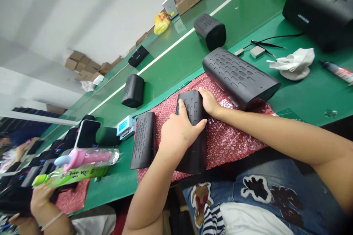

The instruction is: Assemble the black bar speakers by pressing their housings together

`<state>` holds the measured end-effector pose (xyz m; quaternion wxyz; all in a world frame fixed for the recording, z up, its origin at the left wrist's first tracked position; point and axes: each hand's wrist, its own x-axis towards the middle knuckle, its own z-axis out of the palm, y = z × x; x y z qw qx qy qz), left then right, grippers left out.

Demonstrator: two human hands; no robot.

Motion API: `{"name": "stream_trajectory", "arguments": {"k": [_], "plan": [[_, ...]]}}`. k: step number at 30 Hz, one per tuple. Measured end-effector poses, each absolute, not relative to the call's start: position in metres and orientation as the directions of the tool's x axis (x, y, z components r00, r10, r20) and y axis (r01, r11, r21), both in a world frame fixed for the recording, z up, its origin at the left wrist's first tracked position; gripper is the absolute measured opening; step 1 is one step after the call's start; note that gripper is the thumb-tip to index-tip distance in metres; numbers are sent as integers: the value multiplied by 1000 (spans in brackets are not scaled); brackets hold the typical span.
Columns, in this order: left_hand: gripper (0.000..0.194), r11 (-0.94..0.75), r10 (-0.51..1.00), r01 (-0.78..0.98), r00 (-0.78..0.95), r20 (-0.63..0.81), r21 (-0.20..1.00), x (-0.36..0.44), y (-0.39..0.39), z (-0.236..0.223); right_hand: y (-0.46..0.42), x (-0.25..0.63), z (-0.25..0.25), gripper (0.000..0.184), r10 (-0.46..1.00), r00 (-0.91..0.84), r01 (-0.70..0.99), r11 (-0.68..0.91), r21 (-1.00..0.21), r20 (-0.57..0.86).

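A black speaker housing point(194, 147) with a dimpled scale pattern lies on red bubble wrap point(224, 147) in front of me. My left hand point(179, 128) lies across its top and grips it, with the index finger stretched along the surface and the thumb towards the right edge. At its far right edge, my right hand point(209, 103) holds the side; some of those fingers are hidden behind the housing. To the left stands a similar narrow black housing point(143, 140). Beyond my right hand, a larger patterned black housing point(239, 75) rests partly on the bubble wrap.
On the green bench are a crumpled white cloth point(293, 64), a tube point(338, 72), tweezers point(263, 47) and a small blue meter point(126, 127). Bottles point(91, 157) lie left, near a co-worker's hand point(42, 194). More speakers point(210, 31) stand along the back; a large one point(322, 11) sits right.
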<state>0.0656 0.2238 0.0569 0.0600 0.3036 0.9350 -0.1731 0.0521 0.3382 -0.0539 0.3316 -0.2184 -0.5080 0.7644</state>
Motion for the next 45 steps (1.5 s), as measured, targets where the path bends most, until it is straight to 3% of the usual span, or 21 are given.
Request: {"name": "stream_trajectory", "arguments": {"k": [45], "plan": [[101,753,534,573,-819,-210,-324,65,219,57,339,49,-63,50,703,-707,-281,-175,-944,80]]}}
